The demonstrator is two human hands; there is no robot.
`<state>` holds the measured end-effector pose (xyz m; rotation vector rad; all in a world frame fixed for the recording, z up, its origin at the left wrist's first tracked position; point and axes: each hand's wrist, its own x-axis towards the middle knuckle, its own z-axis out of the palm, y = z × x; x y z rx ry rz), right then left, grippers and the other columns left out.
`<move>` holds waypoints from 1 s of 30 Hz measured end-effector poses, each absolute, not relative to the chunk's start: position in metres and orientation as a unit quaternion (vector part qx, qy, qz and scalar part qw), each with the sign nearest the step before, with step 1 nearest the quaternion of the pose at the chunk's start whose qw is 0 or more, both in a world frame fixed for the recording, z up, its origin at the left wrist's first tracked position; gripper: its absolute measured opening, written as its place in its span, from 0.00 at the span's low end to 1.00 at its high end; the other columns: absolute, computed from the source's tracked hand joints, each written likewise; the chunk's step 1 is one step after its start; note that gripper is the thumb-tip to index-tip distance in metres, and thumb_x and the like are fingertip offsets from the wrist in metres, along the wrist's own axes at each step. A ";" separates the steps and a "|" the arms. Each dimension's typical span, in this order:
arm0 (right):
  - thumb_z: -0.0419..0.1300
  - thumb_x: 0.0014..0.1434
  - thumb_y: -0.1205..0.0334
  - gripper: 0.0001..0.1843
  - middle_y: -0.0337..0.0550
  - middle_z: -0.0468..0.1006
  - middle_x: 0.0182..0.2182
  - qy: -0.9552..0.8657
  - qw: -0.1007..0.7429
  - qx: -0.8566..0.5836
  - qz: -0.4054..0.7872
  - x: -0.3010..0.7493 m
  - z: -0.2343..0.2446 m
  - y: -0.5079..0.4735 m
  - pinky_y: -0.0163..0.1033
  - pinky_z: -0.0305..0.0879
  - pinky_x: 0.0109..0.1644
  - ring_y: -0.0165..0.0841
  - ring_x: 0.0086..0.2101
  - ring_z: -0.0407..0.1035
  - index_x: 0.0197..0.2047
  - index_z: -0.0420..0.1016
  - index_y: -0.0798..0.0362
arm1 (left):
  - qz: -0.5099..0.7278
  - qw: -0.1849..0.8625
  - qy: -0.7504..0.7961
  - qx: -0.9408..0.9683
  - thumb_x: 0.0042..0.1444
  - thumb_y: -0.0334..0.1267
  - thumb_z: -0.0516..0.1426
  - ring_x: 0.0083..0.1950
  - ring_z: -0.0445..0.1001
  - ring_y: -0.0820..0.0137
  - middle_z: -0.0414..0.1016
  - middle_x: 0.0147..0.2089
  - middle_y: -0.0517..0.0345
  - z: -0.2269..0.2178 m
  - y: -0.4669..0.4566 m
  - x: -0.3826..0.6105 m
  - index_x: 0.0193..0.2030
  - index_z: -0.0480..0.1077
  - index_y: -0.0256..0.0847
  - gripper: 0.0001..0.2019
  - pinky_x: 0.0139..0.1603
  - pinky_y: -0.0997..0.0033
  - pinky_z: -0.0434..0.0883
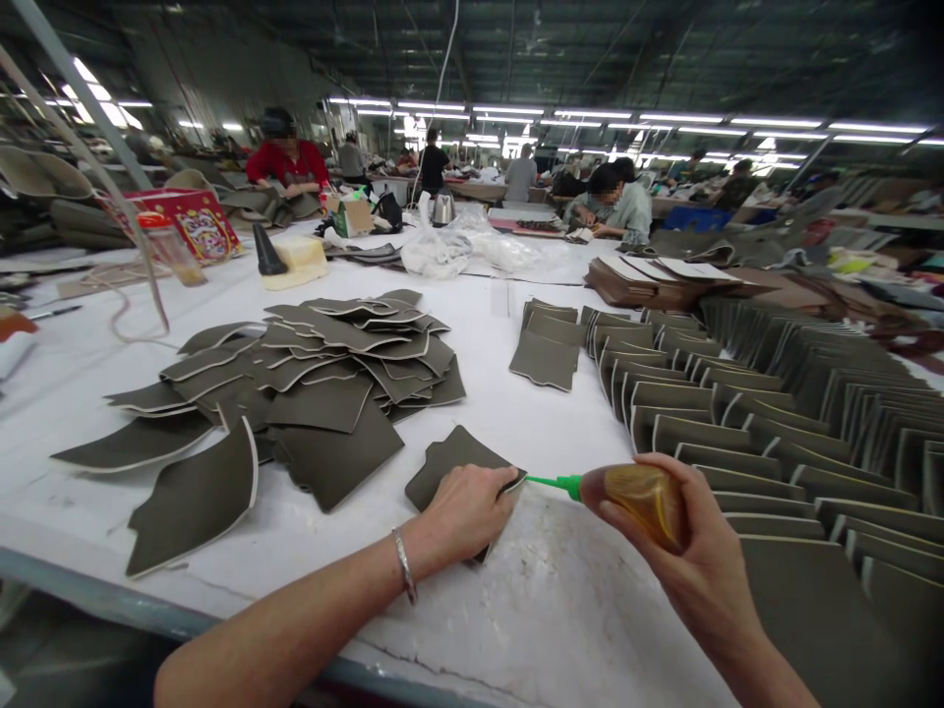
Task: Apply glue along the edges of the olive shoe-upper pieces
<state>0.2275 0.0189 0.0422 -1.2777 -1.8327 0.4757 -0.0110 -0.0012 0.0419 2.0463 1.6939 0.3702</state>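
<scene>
Glue bottle [643, 500], amber and soft-sided with a thin green nozzle, lies sideways in the right hand [682, 546], whose grip is closed around its body so the tip points at the edge of a grey piece [448, 464]. That piece is a flat, curved cut of leather-like sheet, dark olive-grey on its face and pale at the cut edge, and it lies on the white surface [546, 590] just in front of the person. The left hand [466, 511] presses down on it, fingers curled over its near edge, a hold that seems meant to keep it from sliding under the nozzle. A silver bracelet [404, 563] circles that wrist. To the left, a loose heap of pieces [310, 383] of the same cut sprawls over the surface, overlapping at all angles. To the right, rows of pieces [752, 433] lie shingled, each overlapping the next so one edge stays bare. Farther back sit a brown stack [649, 280] and other people at work.
</scene>
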 end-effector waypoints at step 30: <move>0.65 0.57 0.45 0.23 0.38 0.72 0.39 -0.715 0.387 -0.486 0.322 0.230 0.039 0.008 0.35 0.68 0.37 0.35 0.34 0.70 0.52 0.66 0.45 | 0.146 0.278 0.613 0.725 0.61 0.33 0.47 0.52 0.75 0.60 0.78 0.51 0.54 0.041 -0.001 -0.012 0.58 0.70 0.46 0.21 0.54 0.63 0.68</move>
